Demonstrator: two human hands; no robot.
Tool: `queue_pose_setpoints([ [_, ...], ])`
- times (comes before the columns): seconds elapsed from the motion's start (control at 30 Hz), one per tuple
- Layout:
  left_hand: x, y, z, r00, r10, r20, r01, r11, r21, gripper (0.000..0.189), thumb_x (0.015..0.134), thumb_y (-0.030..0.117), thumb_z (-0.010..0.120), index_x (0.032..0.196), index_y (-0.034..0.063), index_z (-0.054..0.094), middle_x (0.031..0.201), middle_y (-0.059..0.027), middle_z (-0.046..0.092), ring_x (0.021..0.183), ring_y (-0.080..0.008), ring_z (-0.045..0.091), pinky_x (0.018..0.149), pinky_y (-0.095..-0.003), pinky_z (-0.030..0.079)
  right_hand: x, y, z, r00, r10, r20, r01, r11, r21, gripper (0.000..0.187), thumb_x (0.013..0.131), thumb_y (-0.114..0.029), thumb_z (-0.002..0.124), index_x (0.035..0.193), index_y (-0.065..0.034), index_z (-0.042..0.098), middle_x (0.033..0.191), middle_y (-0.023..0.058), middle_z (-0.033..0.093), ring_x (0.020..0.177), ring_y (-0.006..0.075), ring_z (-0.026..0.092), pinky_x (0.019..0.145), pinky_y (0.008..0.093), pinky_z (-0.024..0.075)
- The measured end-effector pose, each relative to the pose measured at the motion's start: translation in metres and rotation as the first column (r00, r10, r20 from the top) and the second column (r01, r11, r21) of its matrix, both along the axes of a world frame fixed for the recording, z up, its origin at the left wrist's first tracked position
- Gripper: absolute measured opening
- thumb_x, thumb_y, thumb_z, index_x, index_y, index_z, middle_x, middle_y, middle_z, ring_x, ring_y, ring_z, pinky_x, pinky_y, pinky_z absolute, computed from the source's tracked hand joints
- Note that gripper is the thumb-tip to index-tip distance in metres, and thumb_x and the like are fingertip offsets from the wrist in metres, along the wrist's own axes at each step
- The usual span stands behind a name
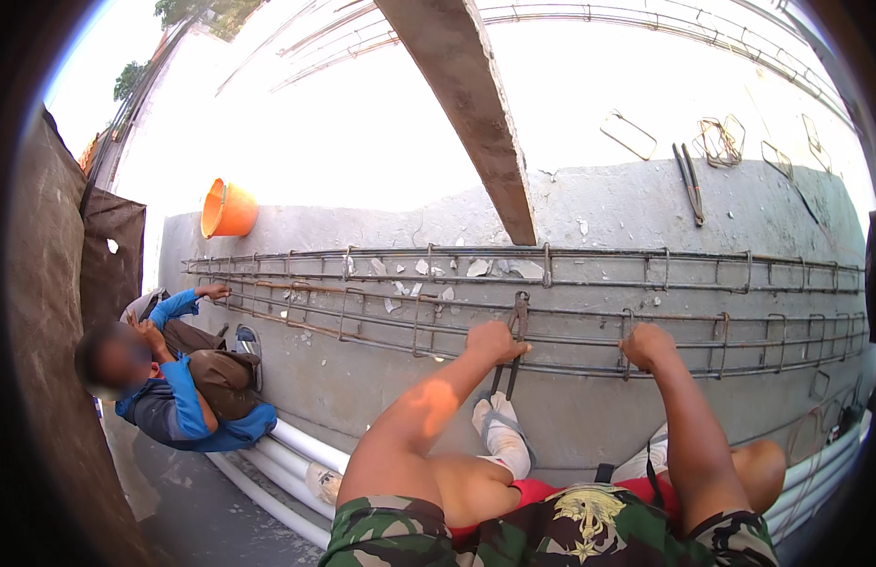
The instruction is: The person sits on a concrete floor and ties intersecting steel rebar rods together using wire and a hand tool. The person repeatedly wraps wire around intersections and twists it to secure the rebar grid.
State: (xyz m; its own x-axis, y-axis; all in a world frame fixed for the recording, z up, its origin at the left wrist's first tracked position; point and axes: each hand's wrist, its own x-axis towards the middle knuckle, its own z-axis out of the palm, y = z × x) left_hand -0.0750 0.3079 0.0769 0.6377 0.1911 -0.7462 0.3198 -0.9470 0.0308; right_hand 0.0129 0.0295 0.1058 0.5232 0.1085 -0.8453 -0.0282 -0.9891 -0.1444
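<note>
In front of me lies a long rebar cage [381, 333], its bars tied through several square stirrups. My left hand [496, 343] is closed around steel tying pincers [521, 308], whose jaws point away from me over the cage and whose handles reach back towards my foot. Farther right, my right hand [649, 346] grips the cage at a stirrup [626, 322]; its fingertips are partly hidden. Parallel to this cage, just beyond it, rests a second rebar cage [601, 286].
A co-worker [189, 375] squats at the left, one hand on the near cage's end. Beyond are an orange bucket [232, 209], a concrete beam [473, 106], long-handled pincers [688, 188] and loose stirrups [720, 145]. White pipes [296, 461] run behind me; rubble [480, 268] lies among the bars.
</note>
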Motion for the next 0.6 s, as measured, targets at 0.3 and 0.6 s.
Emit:
queue_pose_setpoints([
  [0.3, 0.005, 0.006, 0.014, 0.941, 0.33, -0.074, -0.327, 0.83, -0.452, 0.049, 0.076, 0.039, 0.065, 0.099, -0.0053, 0.065, 0.088, -0.0218, 0.068, 0.089, -0.0316, 0.066, 0.078, -0.0395, 0.051, 0.001, 0.058, 0.067, 0.961, 0.263, 0.083, -0.264, 0.794, 0.548, 0.084, 0.073, -0.057, 0.069, 0.124, 0.0076, 0.053, 0.114, 0.025, 0.062, 0.107, 0.0385, 0.059, 0.093, 0.041, 0.0466],
  [0.6, 0.079, -0.049, 0.093, 0.932, 0.36, -0.036, -0.217, 0.474, -0.853, 0.055, 0.087, 0.044, 0.065, 0.108, -0.0067, 0.061, 0.096, -0.0163, 0.065, 0.088, -0.0212, 0.065, 0.075, -0.0336, 0.053, 0.034, 0.054, 0.089, 0.988, 0.009, 0.154, -0.094, 0.829, 0.551, 0.034, 0.082, -0.022, 0.059, 0.108, -0.0009, 0.056, 0.087, 0.0231, 0.065, 0.084, 0.0382, 0.063, 0.079, 0.0432, 0.0497],
])
